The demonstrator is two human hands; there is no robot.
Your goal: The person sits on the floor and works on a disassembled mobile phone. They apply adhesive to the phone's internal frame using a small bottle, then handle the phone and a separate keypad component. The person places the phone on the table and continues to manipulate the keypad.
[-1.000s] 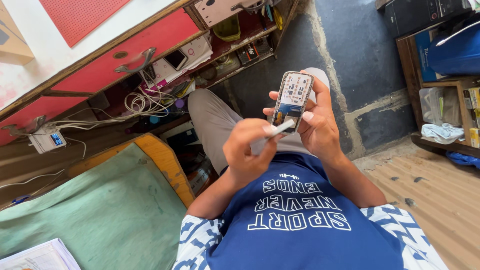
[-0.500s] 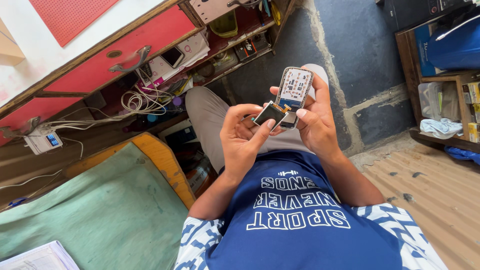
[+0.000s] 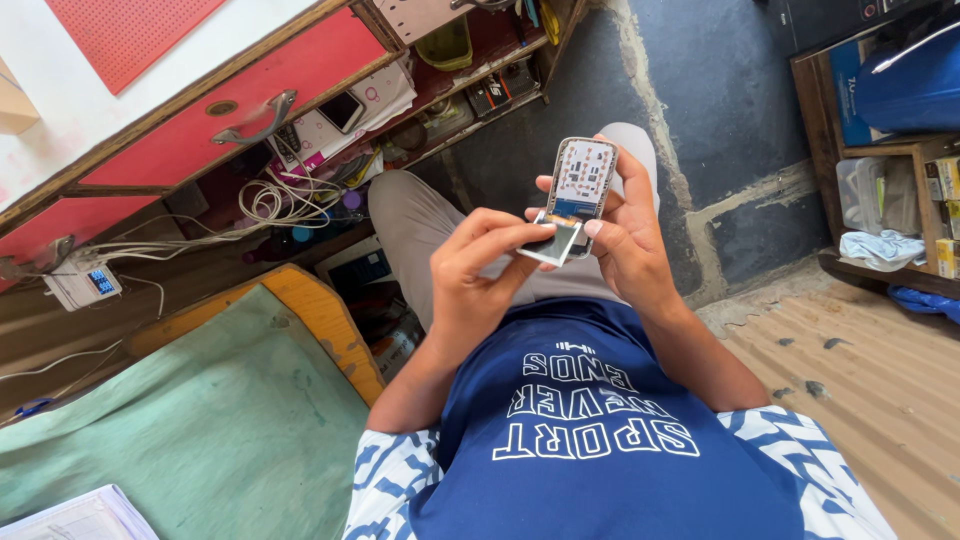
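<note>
My right hand (image 3: 628, 245) holds a small opened phone body (image 3: 582, 180) upright above my lap, its bare board and white keypad sheet facing me. My left hand (image 3: 478, 275) pinches the small rectangular display panel (image 3: 553, 243) at the lower end of the phone, between thumb and fingertips. The panel is tilted away from the board and seems still joined to it at one edge. Both hands are close together over my grey trousers (image 3: 410, 225) and blue shirt (image 3: 590, 430).
A wooden bench with a green mat (image 3: 180, 430) lies at the left, with papers (image 3: 70, 518) at its corner. Above are a red drawer (image 3: 250, 105), coiled white cables (image 3: 275, 195), a small meter with a blue display (image 3: 85, 283) and cluttered shelves. A wooden rack (image 3: 880, 150) stands at the right.
My left hand has shifted its grip on the display panel and tipped it, so its pale face shows instead of the dark one. The phone body stays upright in my right hand.
</note>
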